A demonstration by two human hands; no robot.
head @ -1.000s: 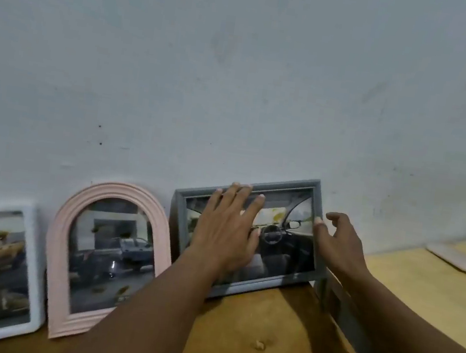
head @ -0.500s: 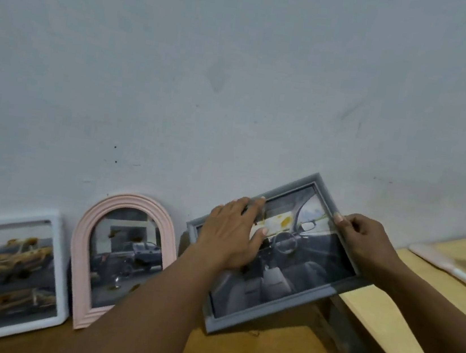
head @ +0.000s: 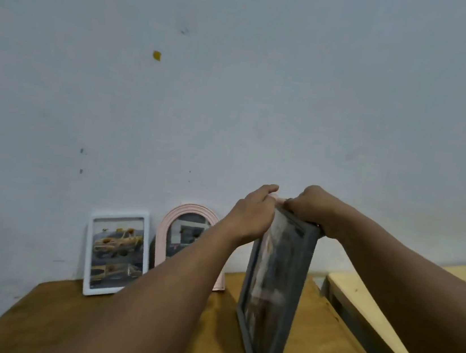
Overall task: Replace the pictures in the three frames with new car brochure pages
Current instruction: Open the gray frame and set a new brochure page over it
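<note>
Head view, go: where's the grey frame (head: 273, 285)?
- I see it turned up on its short end, nearly edge-on to me and blurred, over the right part of the brown table (head: 60, 310). Can't tell if its low corner touches the wood.

- Hands?
- My right hand (head: 309, 207) has its fingers curled over the top edge, gripping it. My left hand (head: 251, 211) lies against the glass side at the top corner with its fingers reaching over. The thumb is hidden, so I can't tell grip from press.

- What's around?
- A white frame (head: 116, 253) with yellow cars leans on the wall (head: 237, 88) at the back left. The pink arched frame (head: 192, 207) is just beside it. A paler wooden table (head: 357, 299) is on the right, with a dark gap between the two tables. There's a yellow speck (head: 156, 55) high on the wall.

- Anything blocking?
- My left forearm crosses in front of the pink arched frame's lower right. My right forearm covers part of the paler table.
</note>
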